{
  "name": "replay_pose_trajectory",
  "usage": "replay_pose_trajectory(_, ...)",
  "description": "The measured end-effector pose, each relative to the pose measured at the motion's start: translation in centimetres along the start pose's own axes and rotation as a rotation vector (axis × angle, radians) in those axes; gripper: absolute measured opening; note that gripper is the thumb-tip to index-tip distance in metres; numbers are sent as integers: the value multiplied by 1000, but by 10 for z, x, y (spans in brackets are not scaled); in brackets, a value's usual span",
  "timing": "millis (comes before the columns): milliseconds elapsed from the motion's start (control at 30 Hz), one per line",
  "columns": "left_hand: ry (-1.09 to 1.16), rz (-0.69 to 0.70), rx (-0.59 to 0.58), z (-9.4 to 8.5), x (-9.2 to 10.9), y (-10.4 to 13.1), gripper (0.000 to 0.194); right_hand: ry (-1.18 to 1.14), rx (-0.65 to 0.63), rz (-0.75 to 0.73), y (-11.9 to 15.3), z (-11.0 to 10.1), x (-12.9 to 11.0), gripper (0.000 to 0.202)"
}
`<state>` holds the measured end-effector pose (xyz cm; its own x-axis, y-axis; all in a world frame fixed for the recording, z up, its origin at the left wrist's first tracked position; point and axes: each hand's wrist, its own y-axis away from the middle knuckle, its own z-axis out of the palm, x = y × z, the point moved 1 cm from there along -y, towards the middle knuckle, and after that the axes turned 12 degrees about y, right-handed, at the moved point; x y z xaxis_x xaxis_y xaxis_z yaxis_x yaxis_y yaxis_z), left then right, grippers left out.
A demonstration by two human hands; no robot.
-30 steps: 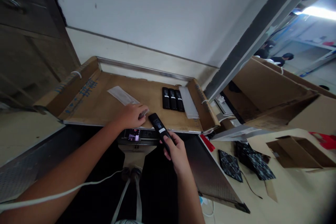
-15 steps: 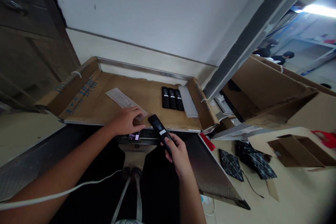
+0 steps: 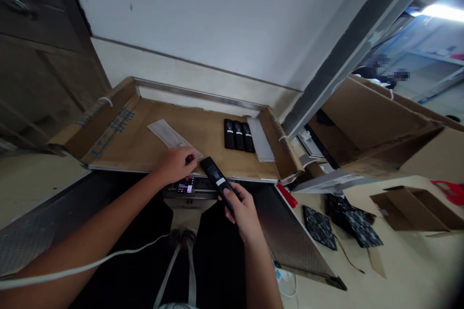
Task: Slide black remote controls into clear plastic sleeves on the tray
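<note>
My right hand is closed around the lower end of a black remote control with a white label, its upper end pointing up and left over the tray's front edge. My left hand rests at the near end of a translucent plastic sleeve, thumb and forefinger pinched together on the sleeve's end. The fingertips are close to the remote's tip. Three more black remotes lie side by side on the cardboard-lined tray. To their right is a stack of flat plastic sleeves.
A lit phone lies below the tray's front edge. Open cardboard boxes stand at the right, and dark patterned packages lie on the floor. A white cable crosses my left forearm. People are far back right.
My left thumb and forefinger have closed together at the sleeve's end. The remote in my right hand has moved slightly left, closer to my left hand.
</note>
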<state>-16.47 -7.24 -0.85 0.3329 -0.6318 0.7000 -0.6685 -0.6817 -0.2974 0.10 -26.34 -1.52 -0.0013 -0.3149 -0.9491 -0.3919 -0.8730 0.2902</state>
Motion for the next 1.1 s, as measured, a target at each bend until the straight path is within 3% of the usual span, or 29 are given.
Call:
replay_pose_trajectory(200, 101, 36, 23, -2, -4, 2, 15, -1, -21, 32, -6, 5, -3, 46)
replay_pose_trajectory(500, 128, 221, 115, 1, -11, 4, 17, 24, -55, 39, -7, 5, -6, 44)
replay_pose_trajectory(867, 194, 200, 75, 1, -12, 6, 17, -68, -3, 20, -18, 9, -4, 46)
replay_pose_trajectory(1100, 209, 240, 119, -1, -17, 5, 18, -44, -21, 4, -24, 27, -12, 41)
